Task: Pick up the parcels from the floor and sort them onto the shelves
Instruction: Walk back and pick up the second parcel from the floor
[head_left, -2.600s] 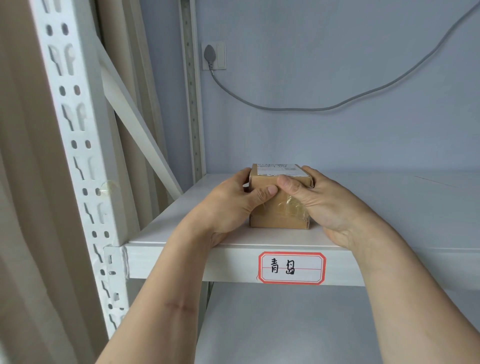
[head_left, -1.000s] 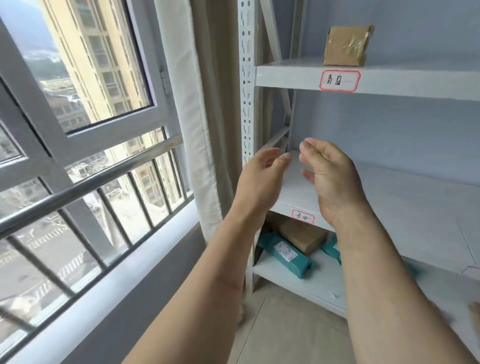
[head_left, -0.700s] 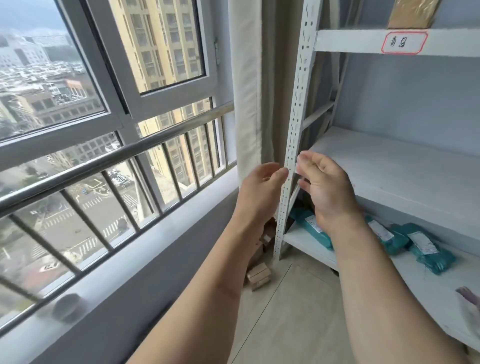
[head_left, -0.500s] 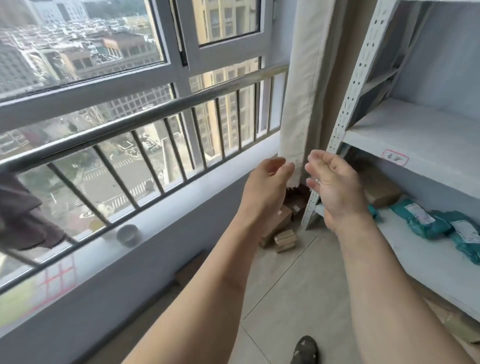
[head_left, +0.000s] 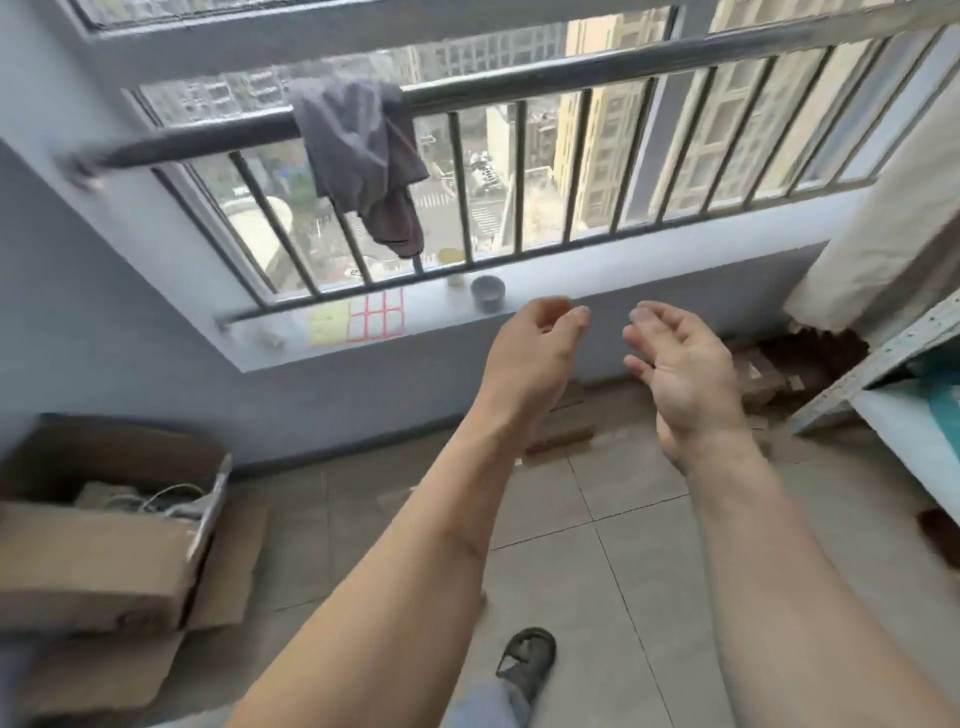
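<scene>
Head view shows the left hand (head_left: 535, 345) and right hand (head_left: 675, 364) raised, fingers loosely spread, holding nothing. Brown parcels (head_left: 761, 376) lie blurred on the floor (head_left: 597, 519) beside the shelves (head_left: 904, 415); sorting remains unfinished.

1. barred window (head_left: 519, 171) in a blue-grey wall (head_left: 78, 312), daylight and tower blocks outside.
2. grey cloth (head_left: 363, 156) draped over the rail.
3. beige tiled floor (head_left: 597, 545); cream curtain (head_left: 893, 234) at right.
</scene>
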